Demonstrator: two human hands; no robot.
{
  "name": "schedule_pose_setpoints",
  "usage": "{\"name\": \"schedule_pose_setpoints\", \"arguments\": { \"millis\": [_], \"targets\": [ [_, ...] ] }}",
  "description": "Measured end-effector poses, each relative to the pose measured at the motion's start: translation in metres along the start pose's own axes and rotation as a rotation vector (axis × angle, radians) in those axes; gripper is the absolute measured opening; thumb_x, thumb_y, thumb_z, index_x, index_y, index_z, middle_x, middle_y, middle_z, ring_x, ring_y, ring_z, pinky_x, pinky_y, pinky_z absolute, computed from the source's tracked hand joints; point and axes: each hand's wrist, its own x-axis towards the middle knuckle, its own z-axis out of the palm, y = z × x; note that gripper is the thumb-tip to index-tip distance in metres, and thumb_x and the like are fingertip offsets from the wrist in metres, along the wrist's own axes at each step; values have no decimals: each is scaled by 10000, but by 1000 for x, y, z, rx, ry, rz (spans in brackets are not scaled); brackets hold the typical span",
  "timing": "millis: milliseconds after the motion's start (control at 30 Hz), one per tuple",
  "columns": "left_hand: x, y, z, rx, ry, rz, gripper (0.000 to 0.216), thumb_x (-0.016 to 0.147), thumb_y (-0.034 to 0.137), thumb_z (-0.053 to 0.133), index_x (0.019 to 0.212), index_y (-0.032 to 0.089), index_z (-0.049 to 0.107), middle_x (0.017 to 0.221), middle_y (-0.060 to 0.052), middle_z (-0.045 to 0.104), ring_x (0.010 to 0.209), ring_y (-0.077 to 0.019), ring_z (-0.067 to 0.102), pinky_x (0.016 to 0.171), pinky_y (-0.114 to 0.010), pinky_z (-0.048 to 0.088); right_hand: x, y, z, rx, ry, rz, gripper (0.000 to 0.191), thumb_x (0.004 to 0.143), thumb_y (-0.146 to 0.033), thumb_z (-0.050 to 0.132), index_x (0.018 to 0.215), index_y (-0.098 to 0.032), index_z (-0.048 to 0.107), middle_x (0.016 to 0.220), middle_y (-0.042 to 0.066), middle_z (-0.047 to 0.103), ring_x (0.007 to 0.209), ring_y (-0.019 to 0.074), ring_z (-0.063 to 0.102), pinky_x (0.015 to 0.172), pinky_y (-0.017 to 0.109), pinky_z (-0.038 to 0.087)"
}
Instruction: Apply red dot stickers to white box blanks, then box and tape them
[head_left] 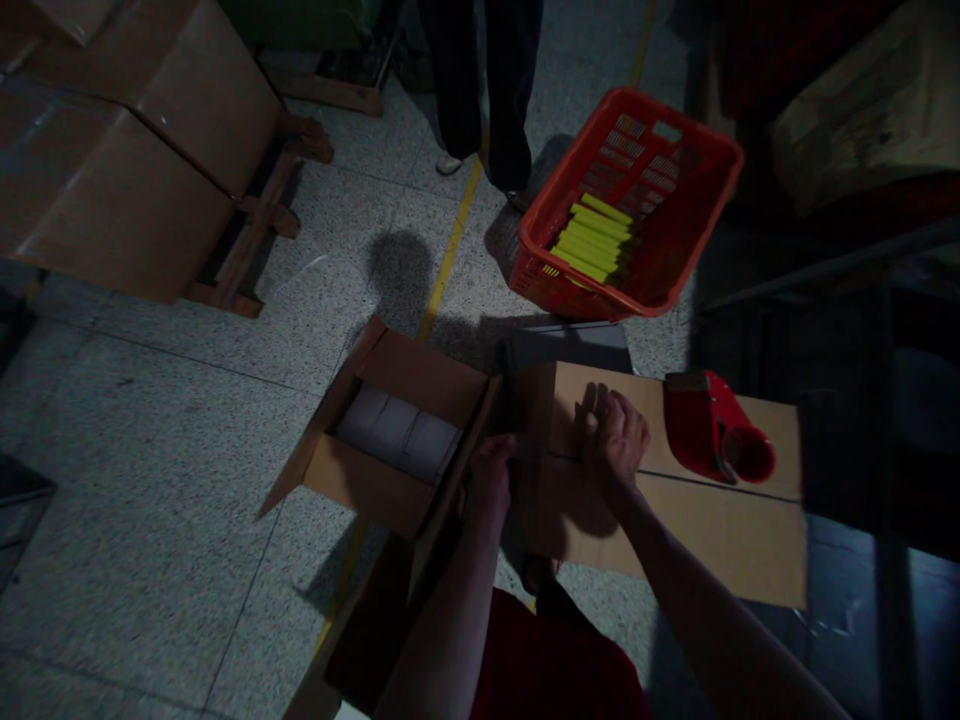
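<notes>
A closed cardboard box [720, 545] lies in front of me, with a seam running along its top. My right hand [618, 438] rests on that top near the left end, fingers stretched out and slightly bent, holding nothing visible. Just off the box's left end, my left hand [493, 462] has its fingertips pinched together. A faint pale strip may run from them to the box, but the dim light hides what it is. On the right part of the box top sits a red tape dispenser [694, 425], which neither hand touches.
An open carton [322, 455] holding grey-white wrapped bundles [401, 432] stands at left. Beyond the box is a red crate [529, 240] with several yellow sticks [592, 240]. A person's legs [506, 90] stand behind. Large cartons [127, 200] sit on a wooden pallet [251, 235].
</notes>
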Motion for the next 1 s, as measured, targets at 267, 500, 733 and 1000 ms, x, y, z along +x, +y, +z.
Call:
{"name": "schedule_pose_setpoints", "arguments": {
  "millis": [267, 500, 733, 1000],
  "targets": [
    [1, -17, -2, 290, 84, 209, 289, 764, 445, 605, 793, 163, 661, 722, -25, 635, 698, -161, 554, 670, -269, 420, -8, 0, 35, -112, -69, 109, 511, 925, -351, 420, 1381, -119, 397, 1415, 180, 422, 1317, 304, 319, 1067, 547, 231],
    [8, -15, 1, 324, 78, 157, 248, 746, 406, 603, 766, 165, 658, 727, -39, 642, 737, -187, 570, 711, -299, 430, -6, -11, 34, -147, -114, 161, 518, 934, -359, 406, 1385, -103, 403, 1428, 186, 421, 1348, 286, 296, 1084, 522, 229],
    [15, -30, 11, 201, 51, 71, 94, 721, 272, 611, 705, 189, 652, 721, -30, 646, 753, -180, 572, 752, -298, 433, -10, -42, 32, -94, -100, 332, 540, 960, -341, 290, 1451, -116, 298, 1491, 191, 328, 1395, 292, 226, 1081, 582, 187],
    [14, -53, 28, 92, 30, -29, 92, 739, 247, 562, 738, 176, 620, 708, -19, 633, 679, -147, 558, 673, -271, 445, -18, -33, 25, -98, -228, 143, 761, 887, -472, 388, 1483, -61, 154, 1530, 250, 170, 1416, 364, 84, 1046, 653, 135]
  ]
}}
